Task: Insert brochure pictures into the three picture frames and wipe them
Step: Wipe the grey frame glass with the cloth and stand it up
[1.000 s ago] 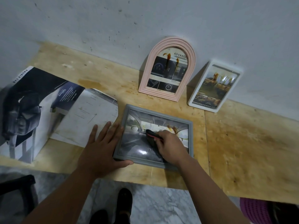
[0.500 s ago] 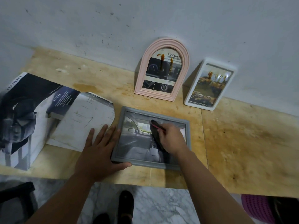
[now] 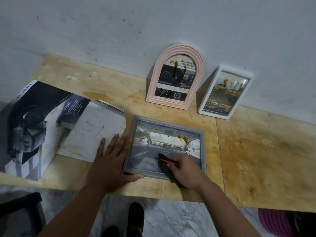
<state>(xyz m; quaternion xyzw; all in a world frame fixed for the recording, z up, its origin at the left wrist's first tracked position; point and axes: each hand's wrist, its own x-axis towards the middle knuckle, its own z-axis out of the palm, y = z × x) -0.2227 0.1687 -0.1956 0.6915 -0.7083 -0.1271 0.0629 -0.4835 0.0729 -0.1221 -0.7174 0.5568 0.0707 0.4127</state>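
Brown stain on gray frame [image 3: 202,147] glass

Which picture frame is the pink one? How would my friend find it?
Look along the grey wall behind the wooden table. Two frames lean against it; the pink frame is the left one. Only it has a rounded arch top; the white frame beside it is a rectangle.

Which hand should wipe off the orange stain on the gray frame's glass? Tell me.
Right. The right hand already holds the dark cloth on the gray frame, just below the orange stain; the left hand lies flat, steadying the frame's left edge.
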